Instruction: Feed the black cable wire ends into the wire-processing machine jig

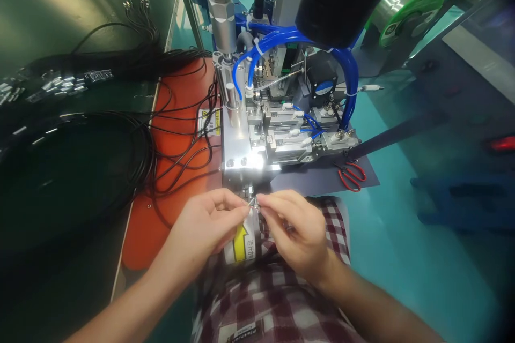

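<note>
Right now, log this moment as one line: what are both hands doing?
left hand: pinching small metal piece | right hand: pinching same piece | place: in front of machine | nearby: red scissors, black cables

I'm pinching a tiny silvery metal piece [252, 202] between the fingertips of my left hand [209, 225] and my right hand [295, 230]. It's glinting and sitting roughly level in mid-air, resting on nothing. It's too small to make out its shape.

Red scissors [351, 174] (on a dark mat [317, 181]), black cables [139, 142], blue hoses [349, 72]
</note>
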The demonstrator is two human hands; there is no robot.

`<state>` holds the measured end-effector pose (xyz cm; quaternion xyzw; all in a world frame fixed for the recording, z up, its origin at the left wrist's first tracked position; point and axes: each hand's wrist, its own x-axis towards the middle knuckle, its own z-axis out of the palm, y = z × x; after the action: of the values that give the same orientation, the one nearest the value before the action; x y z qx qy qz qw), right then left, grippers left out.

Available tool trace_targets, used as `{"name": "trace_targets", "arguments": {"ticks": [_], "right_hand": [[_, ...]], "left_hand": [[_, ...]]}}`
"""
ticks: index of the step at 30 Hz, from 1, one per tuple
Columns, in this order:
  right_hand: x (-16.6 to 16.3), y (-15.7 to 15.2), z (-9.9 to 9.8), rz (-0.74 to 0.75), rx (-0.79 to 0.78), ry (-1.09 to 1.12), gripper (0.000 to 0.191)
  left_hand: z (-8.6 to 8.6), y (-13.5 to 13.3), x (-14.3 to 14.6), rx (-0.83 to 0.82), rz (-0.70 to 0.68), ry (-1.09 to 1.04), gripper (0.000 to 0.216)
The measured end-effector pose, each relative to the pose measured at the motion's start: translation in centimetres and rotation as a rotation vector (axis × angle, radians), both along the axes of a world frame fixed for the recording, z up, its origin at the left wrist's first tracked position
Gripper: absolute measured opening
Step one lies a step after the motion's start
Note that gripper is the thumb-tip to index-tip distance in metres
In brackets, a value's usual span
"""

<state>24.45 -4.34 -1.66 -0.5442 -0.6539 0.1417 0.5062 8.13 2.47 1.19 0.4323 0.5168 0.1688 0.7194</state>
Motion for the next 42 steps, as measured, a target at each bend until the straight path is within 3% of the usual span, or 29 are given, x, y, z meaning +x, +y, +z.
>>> {"name": "trace_targets", "arguments": {"ticks": [11, 17, 20, 26, 32, 37, 42], "right_hand": [[0.7, -0.9, -1.0, 0.020, 0.045, -0.280, 0.030], [-0.1, -0.4, -0.2, -0.046, -0.083, 0.140, 0.020], [-0.2, 0.1, 0.3, -0.064, -0.141, 0.225, 0.015], [0.4, 0.0, 0.0, 0.018, 0.011, 0.003, 0.020], [0.8, -0.6, -0.4, -0.003, 0.059, -0.297, 0.023], [1.0, -0.7, -0.3, 0.013, 0.108, -0.336, 0.020], [0.9, -0.8, -0.4, 0.054, 0.053, -0.245, 0.017]], "left_hand": [[0.1, 0.0, 0.2, -0.026, 0.008, -0.013, 0.030], [0.0, -0.1, 0.1, 0.008, -0.020, -0.008, 0.028], [0.0, -0.1, 0.1, 0.033, -0.031, -0.003, 0.028], [-0.2, -0.3, 0.0, 0.044, -0.035, -0.001, 0.029], [-0.3, -0.2, 0.1, 0.055, -0.039, 0.001, 0.030], [-0.2, -0.3, 0.2, 0.063, -0.033, 0.008, 0.030], [-0.2, -0.4, 0.1, 0.093, -0.041, 0.017, 0.029]]}}
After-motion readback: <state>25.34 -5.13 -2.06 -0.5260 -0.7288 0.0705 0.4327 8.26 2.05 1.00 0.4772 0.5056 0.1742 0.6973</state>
